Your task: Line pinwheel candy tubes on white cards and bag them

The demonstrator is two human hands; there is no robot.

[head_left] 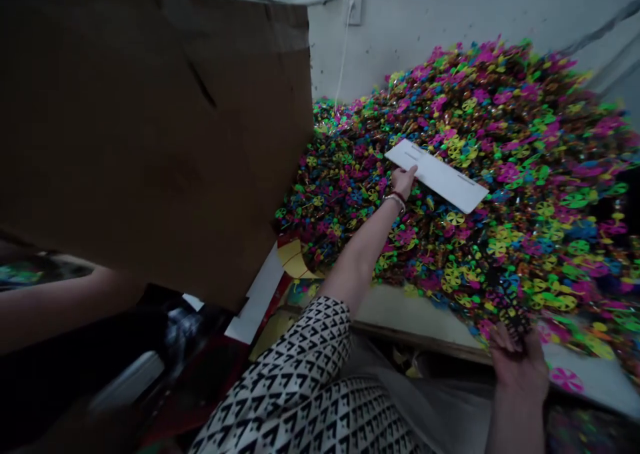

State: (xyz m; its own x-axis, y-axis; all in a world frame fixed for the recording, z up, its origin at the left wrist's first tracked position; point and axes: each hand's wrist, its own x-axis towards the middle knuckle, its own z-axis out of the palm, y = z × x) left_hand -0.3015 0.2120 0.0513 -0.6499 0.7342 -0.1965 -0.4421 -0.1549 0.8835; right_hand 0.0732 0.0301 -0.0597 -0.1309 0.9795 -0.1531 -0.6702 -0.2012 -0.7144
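Note:
My left hand (404,182) reaches forward and grips one long edge of a flat white strip of card or board (445,177), thumb on top. The strip lies tilted over a big heap of small colourful plastic pieces (525,127), shaped like little flowers or wheels in pink, green, yellow and blue. Low on the right, my right hand (520,364) is at the heap's front edge, fingers curled against a dark, patterned thing (510,304). What that thing is, I cannot make out; the fingers are partly lost in shadow.
A large brown cardboard box (165,127) blocks the upper left. The heap rests on a pale tabletop (415,311) against a white wall (380,41). Another person's arm (70,304) shows at the left, below the box. A loose pink piece (567,379) lies near my right wrist.

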